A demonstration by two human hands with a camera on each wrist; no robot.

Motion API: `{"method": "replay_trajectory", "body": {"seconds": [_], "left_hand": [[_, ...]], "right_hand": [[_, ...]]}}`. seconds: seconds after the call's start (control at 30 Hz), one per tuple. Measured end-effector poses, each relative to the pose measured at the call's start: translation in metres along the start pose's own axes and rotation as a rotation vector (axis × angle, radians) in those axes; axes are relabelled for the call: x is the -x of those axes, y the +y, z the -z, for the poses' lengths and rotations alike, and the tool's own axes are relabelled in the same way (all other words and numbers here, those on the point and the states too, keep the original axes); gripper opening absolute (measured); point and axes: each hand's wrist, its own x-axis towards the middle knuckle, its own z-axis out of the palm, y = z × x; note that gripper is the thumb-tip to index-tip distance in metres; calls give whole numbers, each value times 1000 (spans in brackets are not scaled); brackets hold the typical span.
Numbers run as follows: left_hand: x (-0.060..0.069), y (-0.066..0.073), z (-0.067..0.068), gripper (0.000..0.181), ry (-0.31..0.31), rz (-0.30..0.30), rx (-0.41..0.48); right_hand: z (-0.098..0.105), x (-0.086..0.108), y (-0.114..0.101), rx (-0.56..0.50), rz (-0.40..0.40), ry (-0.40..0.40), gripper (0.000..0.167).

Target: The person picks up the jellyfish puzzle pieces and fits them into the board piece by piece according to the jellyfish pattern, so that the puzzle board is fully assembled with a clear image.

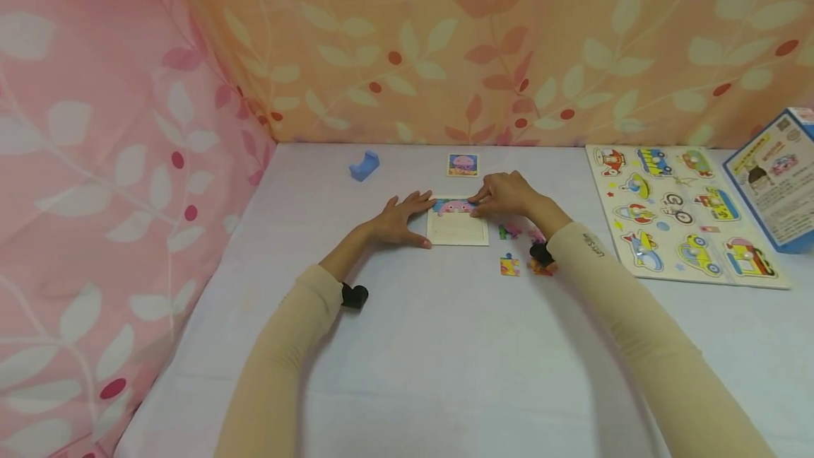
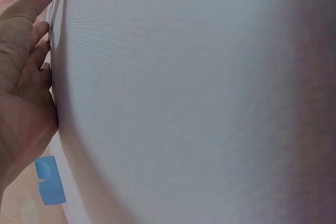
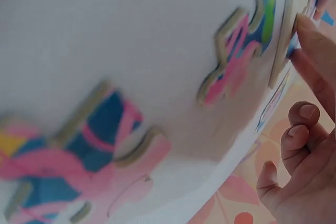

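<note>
A small white-framed puzzle tray [image 1: 459, 232] lies flat on the table, with pink-and-blue jigsaw pieces [image 1: 454, 208] along its far side. My left hand [image 1: 396, 222] rests against the tray's left edge, thumb spread from the fairly straight fingers. At the tray's far right corner, my right hand [image 1: 506, 194] pinches a puzzle piece between thumb and forefinger; the fingers mostly hide it, and the others curl in. Loose jigsaw pieces lie right of the tray, among them a yellow-orange one [image 1: 509, 265] and a pink-and-blue one [image 3: 236, 59]. The right wrist and its camera partly cover others.
A small picture card [image 1: 463, 165] lies beyond the tray. Farther left is a blue plastic holder [image 1: 364, 166]. On the right lies a large vehicle puzzle board [image 1: 664, 232], and a blue-and-white box [image 1: 776, 179] stands beside it. Patterned curtains [image 1: 413, 55] border the table's back and left.
</note>
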Motion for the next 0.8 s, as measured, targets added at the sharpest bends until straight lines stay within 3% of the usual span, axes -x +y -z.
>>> {"method": "replay_trajectory", "body": {"seconds": [0.27,0.5,0.8], "left_hand": [[1,0,-1,91,3,-1,-11],[2,0,-1,92,-3,1,-12],[1,-1,1,92,-4,-8,-3]], "right_hand": [[2,0,0,11,35,-27,42],[-2,-1,3,-73,-44,-38,42],[-2,-1,-2,-65,-112,-27,37]]}}
